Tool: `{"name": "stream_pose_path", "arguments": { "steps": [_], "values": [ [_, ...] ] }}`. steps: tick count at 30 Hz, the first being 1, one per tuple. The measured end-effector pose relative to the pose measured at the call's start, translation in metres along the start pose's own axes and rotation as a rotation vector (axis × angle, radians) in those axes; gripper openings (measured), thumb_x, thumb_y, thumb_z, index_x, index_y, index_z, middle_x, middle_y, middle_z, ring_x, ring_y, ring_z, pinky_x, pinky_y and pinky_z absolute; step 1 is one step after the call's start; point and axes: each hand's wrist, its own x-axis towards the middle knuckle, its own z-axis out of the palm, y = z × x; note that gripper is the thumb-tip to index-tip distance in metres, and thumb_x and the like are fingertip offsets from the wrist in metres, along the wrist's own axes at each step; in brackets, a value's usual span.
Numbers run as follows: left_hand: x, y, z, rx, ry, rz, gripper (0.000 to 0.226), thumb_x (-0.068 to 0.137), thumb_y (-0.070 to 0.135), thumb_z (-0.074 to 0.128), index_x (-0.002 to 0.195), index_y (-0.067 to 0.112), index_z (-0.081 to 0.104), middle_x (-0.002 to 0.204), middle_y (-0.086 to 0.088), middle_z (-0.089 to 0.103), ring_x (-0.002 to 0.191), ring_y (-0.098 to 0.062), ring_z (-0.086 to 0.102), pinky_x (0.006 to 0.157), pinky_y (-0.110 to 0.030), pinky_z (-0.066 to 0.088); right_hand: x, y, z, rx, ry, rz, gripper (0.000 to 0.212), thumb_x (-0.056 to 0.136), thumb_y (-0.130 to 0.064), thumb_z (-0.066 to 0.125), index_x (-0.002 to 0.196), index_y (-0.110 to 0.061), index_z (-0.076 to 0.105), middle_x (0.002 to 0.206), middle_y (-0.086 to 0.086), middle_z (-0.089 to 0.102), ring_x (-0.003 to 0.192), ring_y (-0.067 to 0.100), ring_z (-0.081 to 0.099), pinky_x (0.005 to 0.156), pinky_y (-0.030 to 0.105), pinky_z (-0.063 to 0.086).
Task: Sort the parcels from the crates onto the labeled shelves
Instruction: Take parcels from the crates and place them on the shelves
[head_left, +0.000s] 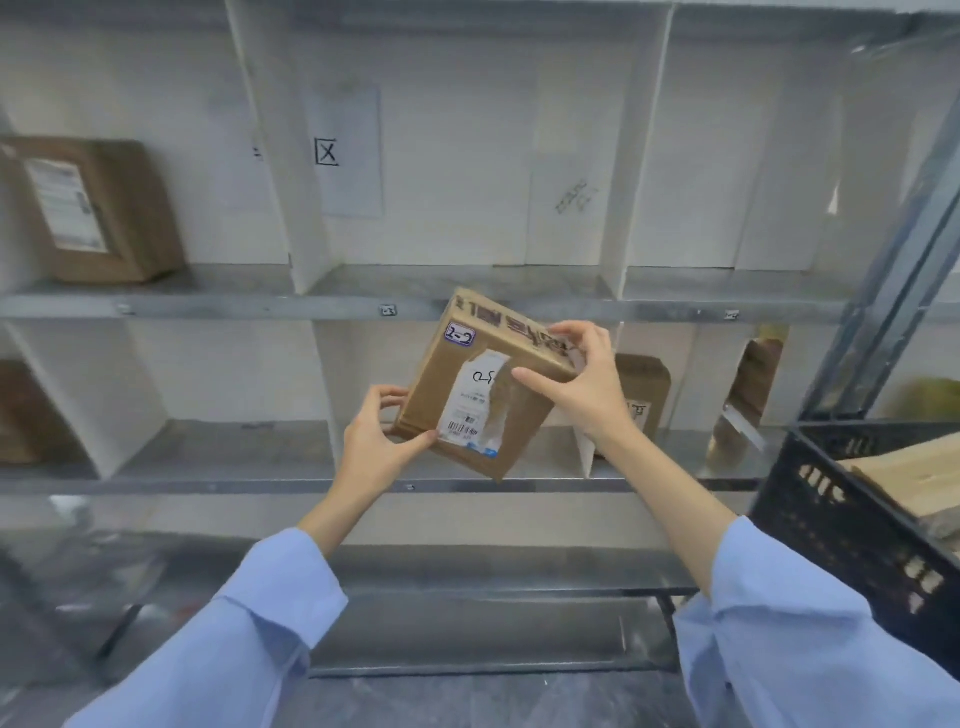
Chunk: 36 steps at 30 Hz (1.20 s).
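Left hand (382, 441): thumb and fingers clamped on the parcel's lower left corner.
Right hand (584, 387): curled round its upper right edge.
Cardboard parcel (441, 384): held tilted in the air before the shelving (208, 306), label facing up.
Black crate (841, 519): far right, cardboard inside.
Brown box (130, 208): upper shelf, left.

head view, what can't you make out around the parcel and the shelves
- parcel label, head view: fine print too small, part torn away
- box behind it on the lower shelf, head view: mostly hidden by the right hand and parcel
- black crate, head view: cut off by the right edge
- shelf-edge tag, head view: too small to read
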Motion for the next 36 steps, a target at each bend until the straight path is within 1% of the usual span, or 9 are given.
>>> {"name": "stream_pose_path", "arguments": {
  "steps": [3, 7, 13, 18, 22, 26, 29, 32, 36],
  "values": [
    [-0.001, -0.012, -0.028, -0.010, 0.024, -0.017, 0.058, 0.070, 0.024, 0.088, 0.115, 0.032, 0.052, 0.106, 0.021, 0.062, 0.100, 0.007, 0.059, 0.082, -0.021, 0.049, 0.007, -0.012, 0.037, 0.015, 0.089, -0.028, 0.054, 0.056, -0.034, 0.095, 0.087, -0.027, 0.050, 0.104, -0.001, 0.054, 0.105, 0.010, 0.057, 0.085, 0.013, 0.044],
    [-0.007, -0.024, -0.058, -0.036, 0.080, -0.073, 0.054, 0.071, 0.027, 0.087, 0.113, 0.037, 0.054, 0.104, 0.025, 0.061, 0.098, -0.009, 0.065, 0.083, -0.028, 0.051, 0.011, -0.028, 0.078, 0.075, 0.111, -0.043, 0.047, 0.058, -0.027, 0.094, 0.088, -0.018, 0.059, 0.102, 0.003, 0.061, 0.094, -0.008, 0.055, 0.080, 0.003, 0.038],
    [-0.019, -0.038, -0.081, -0.047, 0.164, -0.124, 0.053, 0.070, 0.027, 0.087, 0.113, 0.030, 0.056, 0.105, 0.017, 0.065, 0.094, 0.015, 0.058, 0.082, -0.017, 0.050, 0.011, -0.037, 0.120, 0.275, 0.102, -0.030, 0.046, 0.061, -0.013, 0.093, 0.097, -0.010, 0.064, 0.102, 0.004, 0.067, 0.098, 0.011, 0.064, 0.080, 0.016, 0.051],
    [-0.024, -0.045, -0.088, -0.057, 0.230, -0.187, 0.055, 0.071, 0.034, 0.086, 0.115, 0.032, 0.053, 0.107, 0.025, 0.060, 0.107, 0.004, 0.056, 0.095, -0.031, 0.049, 0.014, -0.040, 0.136, 0.354, -0.056, -0.037, 0.052, 0.067, -0.009, 0.089, 0.109, -0.009, 0.059, 0.118, -0.001, 0.066, 0.111, 0.004, 0.062, 0.095, 0.025, 0.052],
    [-0.028, -0.045, -0.091, -0.072, 0.290, -0.205, 0.054, 0.071, 0.036, 0.086, 0.114, 0.035, 0.053, 0.110, 0.022, 0.062, 0.111, -0.002, 0.058, 0.093, -0.031, 0.051, 0.020, -0.039, 0.148, 0.340, -0.182, -0.065, 0.057, 0.075, -0.013, 0.085, 0.117, -0.018, 0.047, 0.142, -0.006, 0.054, 0.129, 0.002, 0.051, 0.111, 0.039, 0.042],
    [-0.031, -0.041, -0.095, -0.075, 0.352, -0.224, 0.053, 0.072, 0.031, 0.086, 0.114, 0.032, 0.053, 0.112, 0.013, 0.064, 0.102, 0.006, 0.059, 0.089, -0.027, 0.053, 0.028, -0.037, 0.158, 0.428, -0.301, -0.075, 0.053, 0.080, -0.005, 0.079, 0.113, -0.021, 0.042, 0.159, -0.004, 0.031, 0.137, 0.004, 0.043, 0.106, 0.048, 0.046],
    [-0.035, -0.046, -0.097, -0.113, 0.380, -0.244, 0.053, 0.069, 0.035, 0.088, 0.111, 0.037, 0.055, 0.113, 0.013, 0.065, 0.099, 0.007, 0.062, 0.091, -0.038, 0.055, 0.031, -0.031, 0.162, 0.419, -0.378, -0.101, 0.059, 0.083, -0.005, 0.077, 0.126, -0.028, 0.045, 0.163, -0.006, 0.019, 0.143, 0.006, 0.034, 0.106, 0.037, 0.047],
    [-0.038, -0.049, -0.098, -0.118, 0.398, -0.261, 0.050, 0.069, 0.036, 0.087, 0.108, 0.041, 0.055, 0.111, 0.016, 0.065, 0.103, -0.004, 0.065, 0.090, -0.045, 0.056, 0.033, -0.025, 0.168, 0.346, -0.457, -0.120, 0.075, 0.088, -0.010, 0.072, 0.147, -0.033, 0.033, 0.160, -0.007, 0.027, 0.145, 0.009, 0.030, 0.106, 0.016, 0.038],
    [-0.037, -0.049, -0.107, -0.069, 0.432, -0.260, 0.049, 0.077, 0.025, 0.082, 0.114, 0.036, 0.052, 0.108, 0.021, 0.060, 0.092, 0.006, 0.063, 0.086, -0.030, 0.055, 0.033, -0.020, 0.180, 0.315, -0.617, -0.078, 0.088, 0.095, -0.013, 0.063, 0.149, -0.055, 0.007, 0.156, -0.012, 0.035, 0.137, 0.002, 0.041, 0.117, 0.029, 0.032]
  ]
}}
